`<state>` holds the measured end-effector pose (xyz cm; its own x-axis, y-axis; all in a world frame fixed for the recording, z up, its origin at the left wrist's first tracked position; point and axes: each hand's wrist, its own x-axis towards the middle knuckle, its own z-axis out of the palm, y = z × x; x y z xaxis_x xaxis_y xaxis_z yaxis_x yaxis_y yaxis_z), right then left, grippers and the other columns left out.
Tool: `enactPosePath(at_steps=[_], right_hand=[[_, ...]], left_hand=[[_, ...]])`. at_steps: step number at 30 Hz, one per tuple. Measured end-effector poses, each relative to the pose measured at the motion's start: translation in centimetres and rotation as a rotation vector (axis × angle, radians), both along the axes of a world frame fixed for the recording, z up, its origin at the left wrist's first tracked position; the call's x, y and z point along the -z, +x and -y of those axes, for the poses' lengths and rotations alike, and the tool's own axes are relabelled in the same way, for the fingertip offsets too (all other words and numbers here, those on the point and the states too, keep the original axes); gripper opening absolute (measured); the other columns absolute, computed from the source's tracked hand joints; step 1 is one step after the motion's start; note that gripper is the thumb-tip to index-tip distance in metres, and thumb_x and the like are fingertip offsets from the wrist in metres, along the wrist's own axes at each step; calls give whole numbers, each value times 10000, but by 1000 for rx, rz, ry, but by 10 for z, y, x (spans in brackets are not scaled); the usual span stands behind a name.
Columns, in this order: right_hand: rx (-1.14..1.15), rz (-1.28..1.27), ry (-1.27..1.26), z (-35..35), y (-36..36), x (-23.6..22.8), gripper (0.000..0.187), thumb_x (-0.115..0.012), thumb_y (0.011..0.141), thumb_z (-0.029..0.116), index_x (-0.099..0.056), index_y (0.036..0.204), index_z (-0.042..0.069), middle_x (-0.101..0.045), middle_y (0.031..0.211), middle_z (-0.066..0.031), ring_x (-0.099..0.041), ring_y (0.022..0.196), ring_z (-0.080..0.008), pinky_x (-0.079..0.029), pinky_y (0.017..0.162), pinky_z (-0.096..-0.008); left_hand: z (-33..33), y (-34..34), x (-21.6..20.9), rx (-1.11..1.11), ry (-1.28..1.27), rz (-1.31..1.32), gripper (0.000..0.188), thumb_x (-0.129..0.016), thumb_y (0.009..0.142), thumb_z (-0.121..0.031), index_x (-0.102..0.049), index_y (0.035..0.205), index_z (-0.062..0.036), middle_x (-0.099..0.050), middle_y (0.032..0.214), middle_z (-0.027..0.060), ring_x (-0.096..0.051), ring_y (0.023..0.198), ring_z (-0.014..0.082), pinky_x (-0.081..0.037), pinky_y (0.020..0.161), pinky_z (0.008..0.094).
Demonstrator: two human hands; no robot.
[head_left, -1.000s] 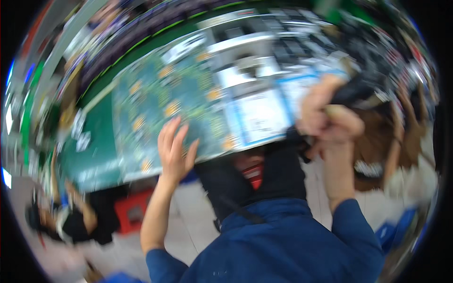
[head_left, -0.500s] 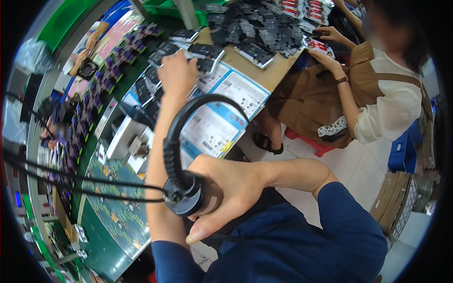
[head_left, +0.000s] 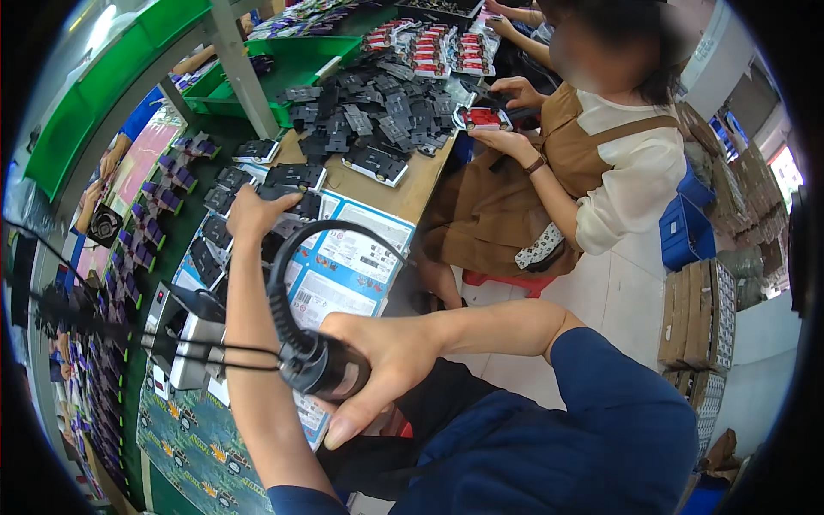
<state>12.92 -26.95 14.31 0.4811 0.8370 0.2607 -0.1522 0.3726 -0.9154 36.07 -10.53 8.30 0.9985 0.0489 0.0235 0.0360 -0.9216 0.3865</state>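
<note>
My right hand is wrapped round a black electric screwdriver, thumb along its side. A thick black cable loops up from the screwdriver, and thin cords run off to the left. Its bit is hidden. Farther off, my left hand reaches among black toy car bases, its thumb stretched to the right and seemingly closed on one of them; the other fingers are mostly hidden. Just beyond it lies a black-and-white toy car base. More dark bases lie left of my forearm, and blue-and-white printed sheets lie to the right.
A heap of black bases covers cardboard, with red toy cars behind. A green bin stands near a metal post. At right, a seated co-worker holds a red car. A white device sits left of my forearm.
The view has swung right and upward, bringing more of the heap, red cars and co-worker into sight. My left hand stays by the same bases; my right still grips the screwdriver.
</note>
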Motion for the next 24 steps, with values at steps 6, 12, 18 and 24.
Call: enactPosePath(at_steps=[6, 12, 18, 24], right_hand=[[91, -72, -55, -1, -14, -8, 248, -806, 813, 109, -582, 824, 1, -591, 647, -37, -546, 485, -79, -396, 455, -224], [259, -74, -39, 2, -1, -7, 223, -794, 812, 112, -601, 799, 1, -571, 603, -53, -536, 458, -100, -425, 447, -243], [253, 20, -59, -23, 21, -3, 275, -836, 771, 182, -628, 720, 10, -555, 541, -28, -528, 434, -105, -402, 438, -253], [293, 14, -53, -24, 22, -4, 283, -851, 756, 195, -658, 712, -7, -576, 550, -36, -539, 442, -101, -409, 438, -250]], left_hand=[[-6, -63, -4, 185, -547, 409, 466, -886, 660, -209, -658, 992, 23, -731, 893, 161, -715, 810, 257, -547, 754, 362], [-63, -209, -14, 46, -1461, 258, 393, -723, 845, 14, -577, 1210, 13, -682, 1072, 105, -674, 918, 178, -539, 863, 307], [-100, -339, 48, 89, -2356, -51, 337, -605, 955, -237, -541, 1209, -25, -457, 867, 27, -429, 801, 153, -474, 871, 398], [-88, -365, 65, -121, -2405, -72, 332, -514, 1032, -251, -537, 1232, 12, -570, 1031, 109, -533, 1008, 236, -505, 1004, 467]])
